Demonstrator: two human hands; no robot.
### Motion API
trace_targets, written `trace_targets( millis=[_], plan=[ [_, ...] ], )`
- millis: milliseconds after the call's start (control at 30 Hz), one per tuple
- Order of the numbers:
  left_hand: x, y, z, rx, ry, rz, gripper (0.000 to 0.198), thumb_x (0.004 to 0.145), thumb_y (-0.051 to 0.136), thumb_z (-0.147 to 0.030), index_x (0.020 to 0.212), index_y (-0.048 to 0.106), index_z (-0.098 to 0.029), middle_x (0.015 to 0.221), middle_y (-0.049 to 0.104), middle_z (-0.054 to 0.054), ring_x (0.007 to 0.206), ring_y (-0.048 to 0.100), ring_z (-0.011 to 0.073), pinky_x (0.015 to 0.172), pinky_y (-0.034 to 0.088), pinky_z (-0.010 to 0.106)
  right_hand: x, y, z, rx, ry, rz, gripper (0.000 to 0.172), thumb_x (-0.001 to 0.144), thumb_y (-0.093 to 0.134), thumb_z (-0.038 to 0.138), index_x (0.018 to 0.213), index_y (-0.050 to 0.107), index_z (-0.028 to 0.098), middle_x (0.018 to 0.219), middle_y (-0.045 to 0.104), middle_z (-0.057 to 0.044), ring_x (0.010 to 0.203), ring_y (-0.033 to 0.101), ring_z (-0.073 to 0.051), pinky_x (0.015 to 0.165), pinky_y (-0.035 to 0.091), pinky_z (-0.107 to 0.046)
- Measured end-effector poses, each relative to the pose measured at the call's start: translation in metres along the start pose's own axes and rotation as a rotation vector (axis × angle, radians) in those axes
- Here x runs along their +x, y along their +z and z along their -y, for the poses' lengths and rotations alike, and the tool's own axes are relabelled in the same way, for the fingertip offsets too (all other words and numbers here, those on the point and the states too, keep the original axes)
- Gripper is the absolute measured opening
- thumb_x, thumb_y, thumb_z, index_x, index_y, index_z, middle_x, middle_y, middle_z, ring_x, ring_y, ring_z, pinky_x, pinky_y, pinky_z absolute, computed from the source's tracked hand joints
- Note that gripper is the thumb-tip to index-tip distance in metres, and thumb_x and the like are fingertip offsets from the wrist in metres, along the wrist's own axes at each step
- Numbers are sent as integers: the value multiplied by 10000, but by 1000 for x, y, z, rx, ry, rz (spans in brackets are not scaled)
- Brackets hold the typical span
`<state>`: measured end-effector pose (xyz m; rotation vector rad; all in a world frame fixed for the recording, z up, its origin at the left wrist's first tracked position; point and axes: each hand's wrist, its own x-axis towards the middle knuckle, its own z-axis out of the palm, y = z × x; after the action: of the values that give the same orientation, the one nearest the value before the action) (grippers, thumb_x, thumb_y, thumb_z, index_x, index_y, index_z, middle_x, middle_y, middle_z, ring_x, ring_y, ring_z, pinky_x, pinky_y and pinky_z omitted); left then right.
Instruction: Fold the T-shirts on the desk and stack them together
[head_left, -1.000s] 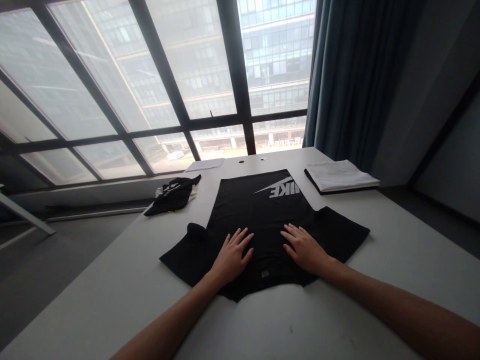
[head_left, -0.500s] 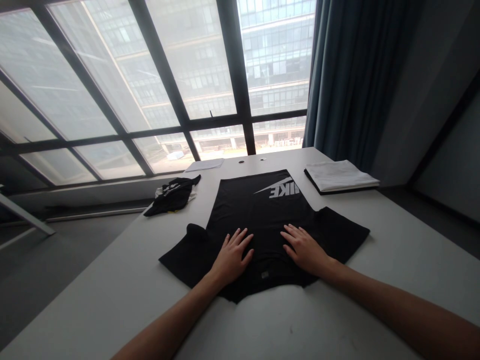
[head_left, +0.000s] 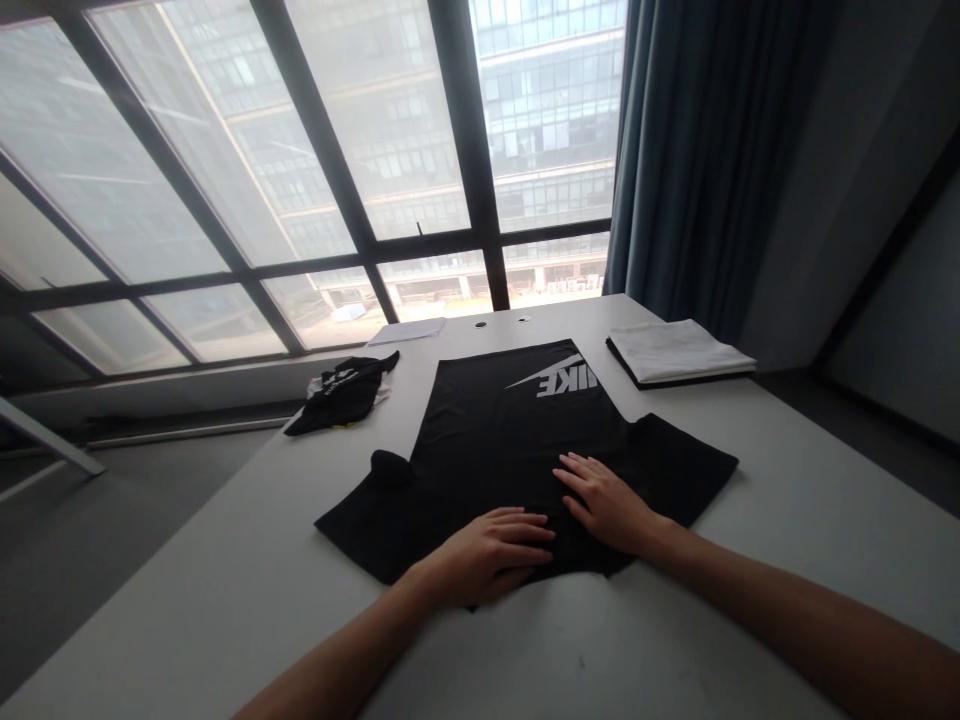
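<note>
A black T-shirt point(head_left: 480, 430) lies spread on the white table, its neck end towards me and its sleeves out to both sides. White NIKE lettering with a swoosh shows near the far hem, upside down from here. My left hand point(head_left: 491, 553) is over the neckline, fingers stretched and pointing right; it hides the collar label. Flat on the upper part of the shirt, right of the middle, rests my right hand point(head_left: 604, 500) with its fingers slightly apart. Neither hand grips the cloth.
Crumpled black-and-white clothing point(head_left: 345, 392) lies at the table's left edge. Folded white cloth over something black point(head_left: 679, 350) sits at the far right. White sheets point(head_left: 407, 331) lie at the far left of the table point(head_left: 795, 480). Windows and a blue curtain point(head_left: 682, 160) stand behind.
My left hand has moved right and nearer to me, from the left chest of the shirt to the neckline, and turned its fingers rightward. My right hand has shifted slightly left. The shirt lies as before.
</note>
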<state>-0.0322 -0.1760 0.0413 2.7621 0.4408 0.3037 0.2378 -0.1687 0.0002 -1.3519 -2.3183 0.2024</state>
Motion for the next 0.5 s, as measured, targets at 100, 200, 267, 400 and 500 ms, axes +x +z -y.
trace_targets(
  millis=[100, 200, 267, 400, 500],
  plan=[
    [0, -2, 0, 12, 6, -20, 392, 995, 532, -285, 1376, 617, -324, 1443, 600, 14, 1409, 480, 219, 1213, 341, 404, 0, 1, -1, -7, -2, 2, 545, 960, 503, 260, 1500, 494, 183, 1599, 400, -109, 1495, 331, -271, 1219, 297, -481],
    [0, -2, 3, 71, -26, -78, 377, 995, 515, -260, 1353, 628, -297, 1428, 614, 17, 1403, 487, 208, 1228, 312, 413, 1, 2, -3, -15, -12, 33, 501, 974, 497, 287, 1461, 544, 181, 1566, 452, -112, 1484, 353, -276, 1218, 292, -489],
    [-1, 0, 7, 130, -74, -172, 347, 995, 492, -223, 1288, 665, -287, 1373, 655, 17, 1375, 518, 202, 1235, 295, 434, 1, 3, -3, -24, -12, 47, 480, 980, 492, 300, 1437, 571, 176, 1553, 471, -116, 1476, 366, -282, 1215, 292, -496],
    [-2, 4, 17, 229, -201, -368, 317, 1008, 458, -197, 1202, 698, -270, 1285, 703, 22, 1314, 570, 196, 1229, 302, 463, 0, 3, -3, -20, -13, 51, 484, 988, 478, 305, 1446, 562, 173, 1561, 460, -113, 1478, 363, -278, 1216, 288, -496],
    [-3, 6, 22, 265, -289, -405, 310, 1011, 457, -207, 1182, 706, -272, 1298, 695, 25, 1325, 560, 213, 1220, 315, 492, 0, 2, -3, -11, -8, 49, 485, 989, 478, 312, 1449, 560, 180, 1562, 458, -112, 1480, 360, -277, 1218, 286, -494]
  ],
)
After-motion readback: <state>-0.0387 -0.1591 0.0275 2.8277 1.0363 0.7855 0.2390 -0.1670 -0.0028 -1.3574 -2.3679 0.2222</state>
